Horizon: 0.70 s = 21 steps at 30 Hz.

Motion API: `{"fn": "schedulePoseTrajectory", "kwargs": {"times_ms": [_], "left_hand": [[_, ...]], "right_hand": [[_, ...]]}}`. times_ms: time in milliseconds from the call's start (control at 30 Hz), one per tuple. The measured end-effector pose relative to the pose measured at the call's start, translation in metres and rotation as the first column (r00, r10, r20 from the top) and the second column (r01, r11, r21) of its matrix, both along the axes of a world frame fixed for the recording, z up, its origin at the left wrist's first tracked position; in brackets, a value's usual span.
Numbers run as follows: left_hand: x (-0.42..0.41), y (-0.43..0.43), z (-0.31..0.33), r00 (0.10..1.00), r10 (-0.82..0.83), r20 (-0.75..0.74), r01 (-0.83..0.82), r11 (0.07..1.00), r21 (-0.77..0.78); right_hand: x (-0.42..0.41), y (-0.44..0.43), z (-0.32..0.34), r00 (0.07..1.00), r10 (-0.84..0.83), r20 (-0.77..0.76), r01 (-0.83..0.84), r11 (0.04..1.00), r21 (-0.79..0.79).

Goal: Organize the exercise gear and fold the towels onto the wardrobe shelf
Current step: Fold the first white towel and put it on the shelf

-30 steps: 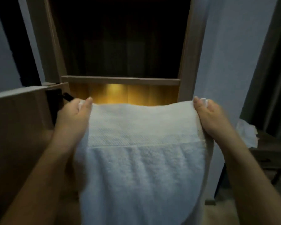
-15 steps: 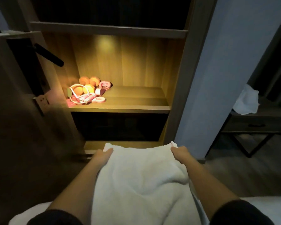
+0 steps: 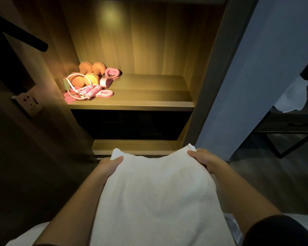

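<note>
Towel (image 3: 155,192) is lowered: a second ago I held it stretched high before the wardrobe, now it drapes low in front of me. Left hand (image 3: 110,166) and right hand (image 3: 204,160) each pinch a far corner (thumbs on top). Exercise gear (image 3: 89,82) sits at the left of the lit shelf (image 3: 140,103). Judgement: folding starts next; shelving not yet done.
</note>
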State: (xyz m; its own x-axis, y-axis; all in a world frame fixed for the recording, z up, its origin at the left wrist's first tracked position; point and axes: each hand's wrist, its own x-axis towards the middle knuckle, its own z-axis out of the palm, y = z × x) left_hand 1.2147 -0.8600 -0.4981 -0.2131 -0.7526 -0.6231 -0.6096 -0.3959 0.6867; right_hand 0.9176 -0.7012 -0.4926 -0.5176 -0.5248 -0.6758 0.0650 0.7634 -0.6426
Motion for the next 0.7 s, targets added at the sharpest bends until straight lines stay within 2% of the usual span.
{"fn": "schedulePoseTrajectory", "kwargs": {"times_ms": [67, 167, 300, 533, 700], "left_hand": [[0.001, -0.002, 0.009, 0.999, -0.028, -0.025, 0.029, 0.999, 0.022], [0.014, 0.007, 0.017, 0.995, -0.015, -0.1, 0.04, 0.969, 0.245], [0.038, 0.03, 0.009, 0.99, 0.069, -0.119, -0.021, 0.931, 0.365], [0.065, 0.062, 0.0, 0.987, 0.055, -0.153, 0.006, 0.926, 0.376], [0.079, 0.063, 0.003, 0.949, 0.189, -0.251, -0.077, 0.915, 0.397]], "right_hand": [[-0.003, 0.002, 0.011, 0.995, 0.0, 0.096, 0.0, 1.0, -0.004], [0.005, 0.017, 0.017, 0.96, 0.029, 0.278, -0.034, 0.999, 0.012], [0.022, 0.055, 0.006, 0.919, -0.055, 0.391, 0.078, 0.996, -0.043], [0.039, 0.107, -0.001, 0.915, -0.106, 0.389, 0.135, 0.99, -0.049], [0.038, 0.113, 0.011, 0.935, -0.135, 0.327, 0.167, 0.983, -0.074]]}}
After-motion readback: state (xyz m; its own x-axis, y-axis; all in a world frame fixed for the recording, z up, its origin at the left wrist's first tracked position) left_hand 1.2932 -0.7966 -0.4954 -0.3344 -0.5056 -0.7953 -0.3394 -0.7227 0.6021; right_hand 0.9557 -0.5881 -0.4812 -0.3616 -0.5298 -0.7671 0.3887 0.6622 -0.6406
